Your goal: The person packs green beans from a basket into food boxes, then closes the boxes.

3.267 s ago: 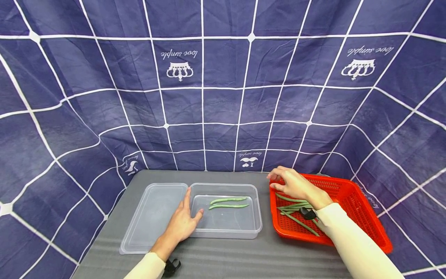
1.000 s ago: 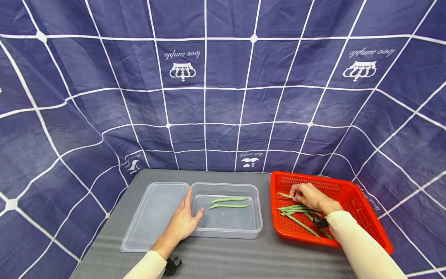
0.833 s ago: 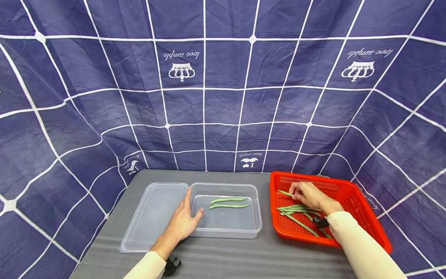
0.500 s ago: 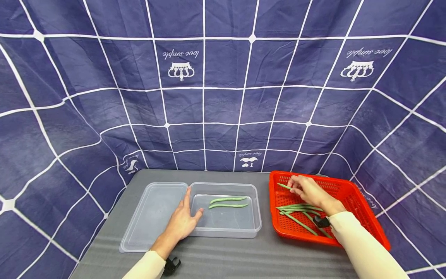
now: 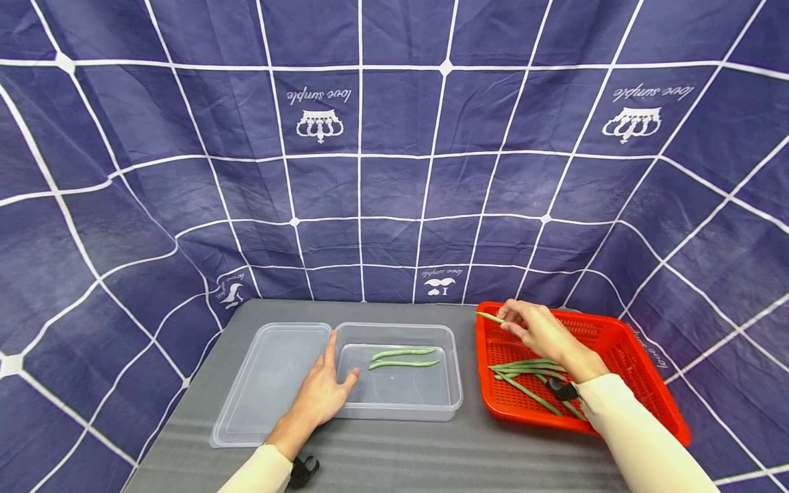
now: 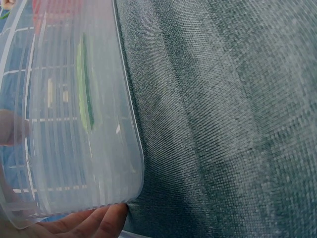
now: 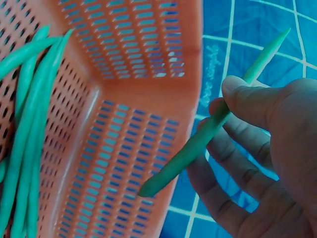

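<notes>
Above the far-left corner of the red basket (image 5: pixel 653 390), my right hand (image 5: pixel 539 335) pinches a single green bean (image 5: pixel 490 317) between thumb and fingers. The right wrist view shows this bean (image 7: pixel 181 157) slanting, both ends sticking out from the hand. More green beans (image 5: pixel 530 392) lie in a loose bunch on the basket floor. My left hand (image 5: pixel 323 392) rests at the left end of a clear plastic container (image 5: pixel 401 413), fingers straight along its outside and thumb spread over the near-left corner. Two green beans (image 5: pixel 403 364) lie side by side in this container.
A translucent lid (image 5: pixel 268 390) lies flat left of the container, partly behind the left hand. Grey cloth (image 5: pixel 425 459) covers the table. A blue checked curtain (image 5: pixel 394 185) stands behind and at both sides.
My right hand has reached down into the basket, picked up a green bean and lifted it up and leftward to the basket's far-left rim. The left hand has stayed in place.
</notes>
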`<state>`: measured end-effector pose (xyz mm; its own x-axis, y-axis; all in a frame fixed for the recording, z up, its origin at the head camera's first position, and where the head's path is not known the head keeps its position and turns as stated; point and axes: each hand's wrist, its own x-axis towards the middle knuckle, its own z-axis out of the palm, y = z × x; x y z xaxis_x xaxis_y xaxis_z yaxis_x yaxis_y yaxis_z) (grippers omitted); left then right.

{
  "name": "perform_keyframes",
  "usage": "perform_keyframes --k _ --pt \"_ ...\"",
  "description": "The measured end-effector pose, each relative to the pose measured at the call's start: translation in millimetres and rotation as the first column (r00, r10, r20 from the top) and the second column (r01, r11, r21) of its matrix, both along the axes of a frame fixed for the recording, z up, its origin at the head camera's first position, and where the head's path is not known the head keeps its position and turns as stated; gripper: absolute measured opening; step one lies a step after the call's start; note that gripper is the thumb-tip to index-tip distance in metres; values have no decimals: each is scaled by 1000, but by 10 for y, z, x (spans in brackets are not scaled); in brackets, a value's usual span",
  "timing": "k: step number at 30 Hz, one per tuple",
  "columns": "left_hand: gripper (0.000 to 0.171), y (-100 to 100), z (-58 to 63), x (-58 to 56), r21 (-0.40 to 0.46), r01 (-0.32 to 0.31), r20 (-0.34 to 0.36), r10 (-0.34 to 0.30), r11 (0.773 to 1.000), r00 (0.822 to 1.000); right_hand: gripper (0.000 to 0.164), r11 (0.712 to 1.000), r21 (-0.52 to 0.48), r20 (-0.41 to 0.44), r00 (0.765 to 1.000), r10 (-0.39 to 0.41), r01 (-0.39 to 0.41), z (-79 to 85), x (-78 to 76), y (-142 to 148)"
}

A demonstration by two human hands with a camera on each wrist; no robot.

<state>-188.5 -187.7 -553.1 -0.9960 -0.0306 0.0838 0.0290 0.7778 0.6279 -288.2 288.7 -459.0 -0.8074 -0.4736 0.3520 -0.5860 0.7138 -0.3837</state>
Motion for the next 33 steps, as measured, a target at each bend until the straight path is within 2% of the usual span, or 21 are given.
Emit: perform_keyframes --k 11,21,33 --pt "102 5 -24 -12 -5 -5 -13 5 1000 1000 19 997 -3 -117 991 71 -72 113 61 -420" --pt "103 28 -45 -3 2 0 -6 0 1000 1000 20 992 42 -63 990 123 -120 137 103 -846" --pt "103 -3 -37 -9 -6 0 -14 0 1000 1000 20 977 93 -60 979 196 -190 171 89 -1282"
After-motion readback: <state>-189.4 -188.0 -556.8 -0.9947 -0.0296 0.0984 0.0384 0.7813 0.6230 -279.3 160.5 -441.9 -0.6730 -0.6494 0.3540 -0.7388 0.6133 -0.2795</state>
